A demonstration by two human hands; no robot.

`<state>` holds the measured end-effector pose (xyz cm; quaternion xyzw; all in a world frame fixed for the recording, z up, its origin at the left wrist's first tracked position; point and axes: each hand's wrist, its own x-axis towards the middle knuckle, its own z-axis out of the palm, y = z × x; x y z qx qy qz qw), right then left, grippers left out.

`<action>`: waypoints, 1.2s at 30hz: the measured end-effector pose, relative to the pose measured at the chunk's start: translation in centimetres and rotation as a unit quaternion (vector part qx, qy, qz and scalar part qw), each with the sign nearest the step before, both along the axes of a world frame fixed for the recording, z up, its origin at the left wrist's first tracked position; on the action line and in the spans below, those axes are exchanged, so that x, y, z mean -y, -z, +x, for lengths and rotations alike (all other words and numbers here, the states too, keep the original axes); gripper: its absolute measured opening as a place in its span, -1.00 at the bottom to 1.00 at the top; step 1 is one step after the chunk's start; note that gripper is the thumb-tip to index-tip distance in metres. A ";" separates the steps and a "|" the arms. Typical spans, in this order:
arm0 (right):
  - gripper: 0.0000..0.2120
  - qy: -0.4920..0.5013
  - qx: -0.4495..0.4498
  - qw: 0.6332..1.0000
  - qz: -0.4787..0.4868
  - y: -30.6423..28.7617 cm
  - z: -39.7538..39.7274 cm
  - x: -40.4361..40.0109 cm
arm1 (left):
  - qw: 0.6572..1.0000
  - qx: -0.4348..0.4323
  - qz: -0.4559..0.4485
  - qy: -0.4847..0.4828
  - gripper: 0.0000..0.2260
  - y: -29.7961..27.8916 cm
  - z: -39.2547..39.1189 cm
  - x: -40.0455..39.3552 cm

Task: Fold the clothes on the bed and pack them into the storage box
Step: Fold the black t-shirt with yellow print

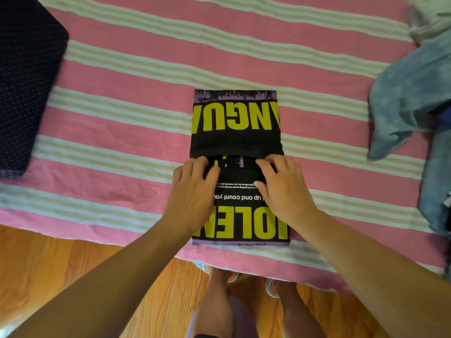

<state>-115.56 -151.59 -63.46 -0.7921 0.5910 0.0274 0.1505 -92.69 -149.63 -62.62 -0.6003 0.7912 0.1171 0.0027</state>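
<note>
While both hands work at its middle: a black T-shirt [238, 142] with big yellow letters lies folded into a narrow strip on the bed [122, 93], its near end close to the bed's near edge.
Fold: the far part is doubled toward the person, its edge lying across the shirt just beyond the fingertips.
Left hand [192, 189]: fingers curled, gripping the cloth at the shirt's left side.
Right hand [283, 186]: fingers bent, pinching the cloth at the shirt's right side.
Bed cover: pink with white and beige stripes.
Storage box [26, 81]: dark navy, dotted fabric, on the bed at far left, well apart from the shirt.
Other clothes [410, 98]: a light blue heap at the right edge.
Floor [73, 259]: orange wood, near side.
</note>
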 end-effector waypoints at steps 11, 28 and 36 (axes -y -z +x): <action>-0.21 -0.222 -0.106 0.960 0.132 0.8 -4.1 -9.4 | 0.950 0.106 0.124 0.266 -0.23 3.0 2.7 -7.7; -0.70 0.024 0.147 0.934 0.324 -11.0 -4.3 -2.3 | 0.850 -0.349 0.349 -0.186 -0.65 -10.1 1.7 -5.5; -0.76 0.247 0.236 0.911 0.228 -0.3 -1.4 9.5 | 0.797 -0.354 0.242 -0.426 -0.61 -0.9 1.3 6.4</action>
